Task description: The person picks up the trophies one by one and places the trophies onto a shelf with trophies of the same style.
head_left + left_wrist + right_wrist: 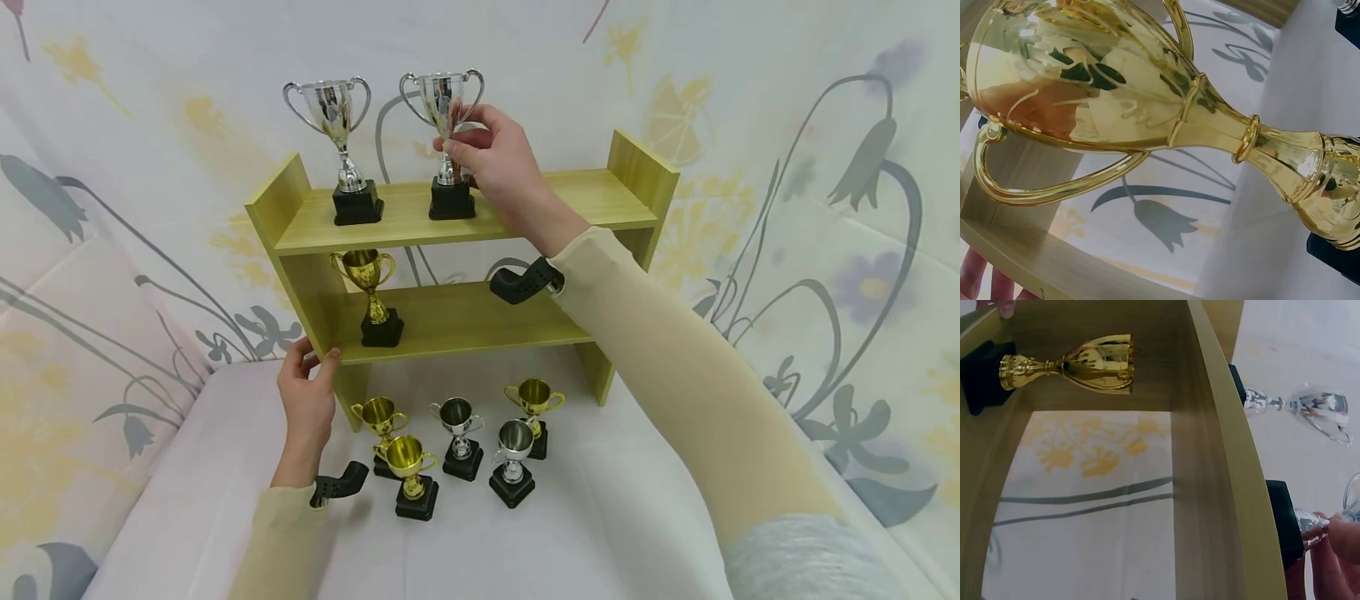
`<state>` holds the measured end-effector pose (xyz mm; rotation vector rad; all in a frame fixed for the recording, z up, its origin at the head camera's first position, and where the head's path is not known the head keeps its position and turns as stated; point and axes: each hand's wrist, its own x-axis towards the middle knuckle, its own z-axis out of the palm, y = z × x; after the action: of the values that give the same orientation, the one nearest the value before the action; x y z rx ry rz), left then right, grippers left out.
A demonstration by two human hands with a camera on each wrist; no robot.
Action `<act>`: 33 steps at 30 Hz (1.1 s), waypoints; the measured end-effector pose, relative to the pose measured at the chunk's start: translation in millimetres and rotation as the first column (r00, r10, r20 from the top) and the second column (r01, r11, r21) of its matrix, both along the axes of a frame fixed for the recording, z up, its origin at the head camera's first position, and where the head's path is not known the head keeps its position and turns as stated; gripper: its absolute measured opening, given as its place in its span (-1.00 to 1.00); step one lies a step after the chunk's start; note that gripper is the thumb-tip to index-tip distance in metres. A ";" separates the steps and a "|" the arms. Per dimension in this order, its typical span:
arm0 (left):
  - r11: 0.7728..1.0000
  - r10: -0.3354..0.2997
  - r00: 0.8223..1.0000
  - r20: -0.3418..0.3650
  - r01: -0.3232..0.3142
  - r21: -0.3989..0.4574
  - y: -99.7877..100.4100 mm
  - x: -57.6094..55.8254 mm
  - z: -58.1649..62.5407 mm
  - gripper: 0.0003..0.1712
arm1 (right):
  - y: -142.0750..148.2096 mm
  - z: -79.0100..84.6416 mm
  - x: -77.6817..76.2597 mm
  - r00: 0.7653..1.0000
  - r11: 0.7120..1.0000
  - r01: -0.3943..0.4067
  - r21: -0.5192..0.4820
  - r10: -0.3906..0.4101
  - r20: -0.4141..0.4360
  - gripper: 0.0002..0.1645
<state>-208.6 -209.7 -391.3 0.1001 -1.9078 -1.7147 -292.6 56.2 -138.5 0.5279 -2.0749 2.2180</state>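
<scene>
My right hand (502,158) pinches the stem of a two-handled silver trophy (442,100) between thumb and fingers. The trophy stands upright, its black base at the top board of the wooden shelf (558,187). To its left on that board is another silver trophy (330,104). My left hand (307,408) grips the left side of the shelf by the middle board, thumb at the front edge; its fingers (1000,284) show at the wood in the left wrist view. A gold trophy (365,271) stands on the middle board, near that hand.
Several trophies stand on the white cloth before the shelf: gold ones (407,458) (534,397) and silver ones (457,417) (515,442). Close to the left wrist camera, a gold trophy (1116,94) fills much of the view. A flower-patterned cloth (825,250) hangs behind.
</scene>
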 end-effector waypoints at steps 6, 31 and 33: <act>1.000 0.007 1.000 -0.005 -0.007 -0.002 -1.2 -0.2 -0.3 -0.60 | -8.0 1.0 -2.0 0.999 0.999 -0.014 0.035 0.015 -0.034 -0.64; 1.000 0.006 1.000 0.003 -0.006 -0.001 0.1 1.0 -0.2 -0.59 | -27.2 3.6 -3.8 1.000 0.999 0.013 0.045 -0.012 -0.010 -0.58; 1.000 0.004 1.000 0.000 -0.004 0.000 0.0 -0.3 -1.1 -0.58 | -26.8 3.5 -3.6 1.000 0.999 0.014 0.051 -0.014 -0.008 -0.56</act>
<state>-208.8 -209.7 -392.4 0.1043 -1.9064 -1.7117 -296.2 29.3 -135.0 0.5228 -2.1295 2.1573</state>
